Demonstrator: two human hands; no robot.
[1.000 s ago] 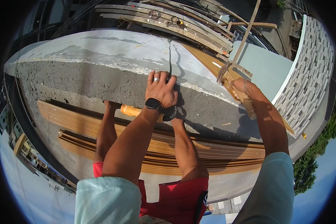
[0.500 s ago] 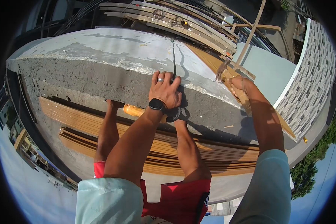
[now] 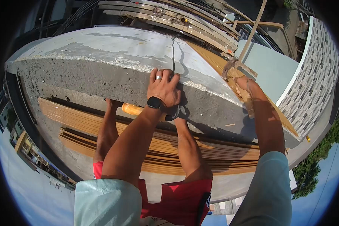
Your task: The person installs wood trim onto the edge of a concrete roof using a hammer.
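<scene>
My right hand (image 3: 246, 85) is closed around the wooden handle of a hammer (image 3: 247, 105). Its metal head points away from me, near a long brown panel (image 3: 209, 62) slanting over the wall's right part. My left hand (image 3: 164, 87), with a ring and a black watch, is curled at the wall's rough grey edge. A black cord (image 3: 173, 56) runs across the wall top into its fingers, and what they grip is hidden. Below that wrist, an orange wooden handle (image 3: 132, 109) with a dark end lies partly behind my forearm.
The concrete wall (image 3: 101, 81) spans the view, its top pale and patchy. Brown ribbed panels (image 3: 222, 150) are stacked near my legs. Beyond the wall lie long timber planks (image 3: 199, 28) and an upright wooden stick (image 3: 254, 32). Patterned tiles (image 3: 312, 83) cover a surface at right.
The hammer and my right hand have shifted slightly right, so its head has moved away from the pale wall top. My left hand stays at the same spot on the edge.
</scene>
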